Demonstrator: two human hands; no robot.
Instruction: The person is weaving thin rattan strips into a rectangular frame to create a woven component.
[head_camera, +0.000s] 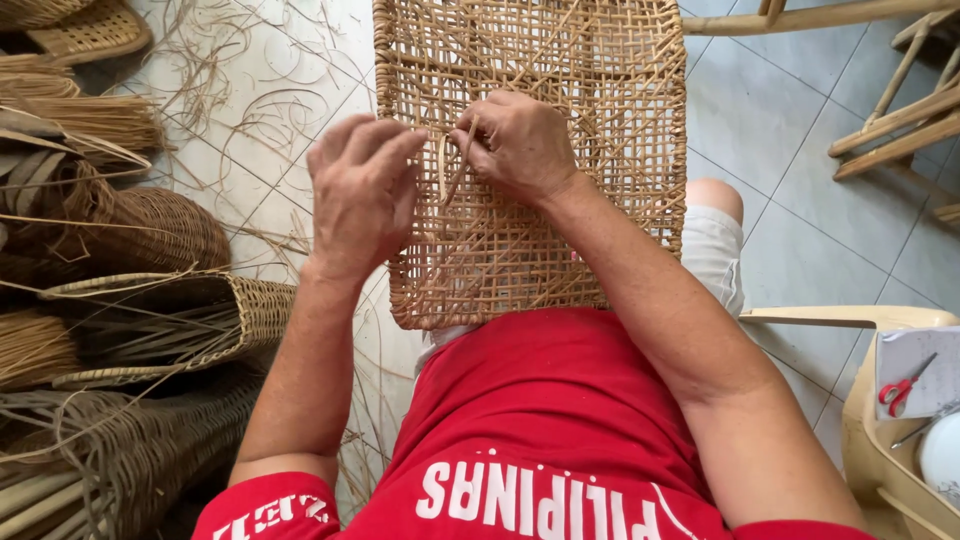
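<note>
Now, both hands on woven cane panel (530, 150), right hand (520, 145) pinching cane strand (457, 175), left hand (362, 190) loosely curled, empty

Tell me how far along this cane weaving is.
Done: most of the woven cane panel already shows a regular open lattice from its top edge down to the lap. In hand: the right hand pinches a loose cane strand at the panel's middle, while the left hand steadies the left edge. Left: a few diagonal strands cover only part of the lattice.
</note>
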